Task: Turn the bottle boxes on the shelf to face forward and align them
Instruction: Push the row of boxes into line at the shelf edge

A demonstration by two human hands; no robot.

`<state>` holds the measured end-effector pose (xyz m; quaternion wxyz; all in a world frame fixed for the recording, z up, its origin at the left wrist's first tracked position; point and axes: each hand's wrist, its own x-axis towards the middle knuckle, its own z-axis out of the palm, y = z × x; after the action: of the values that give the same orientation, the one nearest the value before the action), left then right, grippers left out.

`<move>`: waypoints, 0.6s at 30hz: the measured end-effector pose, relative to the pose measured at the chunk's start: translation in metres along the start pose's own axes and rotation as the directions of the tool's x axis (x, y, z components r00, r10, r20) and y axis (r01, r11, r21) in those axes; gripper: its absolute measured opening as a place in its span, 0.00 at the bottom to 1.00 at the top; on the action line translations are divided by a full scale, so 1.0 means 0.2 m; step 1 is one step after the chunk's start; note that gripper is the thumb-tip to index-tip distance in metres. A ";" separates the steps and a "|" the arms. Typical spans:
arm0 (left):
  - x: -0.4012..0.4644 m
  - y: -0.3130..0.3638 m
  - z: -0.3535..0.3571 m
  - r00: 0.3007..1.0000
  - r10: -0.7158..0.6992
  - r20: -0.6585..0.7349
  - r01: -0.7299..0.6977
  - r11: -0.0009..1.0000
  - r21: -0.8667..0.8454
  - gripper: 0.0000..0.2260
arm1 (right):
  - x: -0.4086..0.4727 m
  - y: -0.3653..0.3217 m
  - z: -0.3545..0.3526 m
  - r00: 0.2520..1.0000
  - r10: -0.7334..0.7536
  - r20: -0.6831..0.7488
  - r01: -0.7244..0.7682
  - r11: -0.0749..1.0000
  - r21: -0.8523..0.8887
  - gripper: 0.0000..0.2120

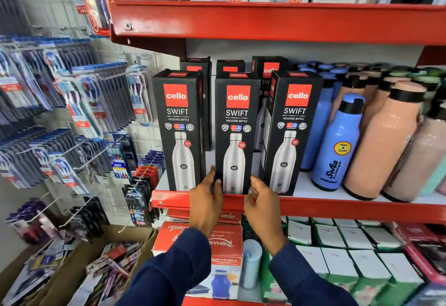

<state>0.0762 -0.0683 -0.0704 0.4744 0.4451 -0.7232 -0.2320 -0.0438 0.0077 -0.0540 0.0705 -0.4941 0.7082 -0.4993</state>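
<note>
Three black Cello Swift bottle boxes stand at the front of the red shelf [337,206], logos facing me: the left box [179,129], the middle box [236,132] and the right box [290,132], which is angled slightly. More black boxes [269,70] stand behind them. My left hand [205,199] touches the lower left edge of the middle box with thumb and fingers. My right hand [261,199] is at its lower right corner, fingers spread; contact is unclear.
Blue [337,141] and peach bottles [383,141] crowd the shelf to the right. Toothbrush packs [79,103] hang on a wire rack at left. A red upper shelf [265,21] carries Modware boxes. Red and white boxes [217,240] fill the shelf below.
</note>
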 end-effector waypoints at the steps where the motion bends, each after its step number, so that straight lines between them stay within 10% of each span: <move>1: -0.01 0.01 0.00 1.000 0.005 -0.001 -0.005 1.000 0.004 0.17 | 0.00 0.00 0.00 1.000 0.010 -0.002 -0.010 1.000 0.004 0.24; 12: -0.08 0.10 -0.07 0.982 -0.037 -0.183 0.008 0.988 -0.157 0.18 | -0.07 0.04 -0.09 0.984 0.014 -0.175 0.014 0.988 0.156 0.18; 18: -0.15 0.27 0.01 0.931 0.254 -0.261 -0.297 0.944 -0.144 0.12 | -0.02 0.20 -0.28 0.890 0.133 -0.436 -0.013 0.963 0.267 0.14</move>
<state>0.0560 -0.0165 -0.0442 0.6244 0.3186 -0.6920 -0.1722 -0.0999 0.0469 -0.0592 -0.0131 -0.3244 0.6526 -0.6846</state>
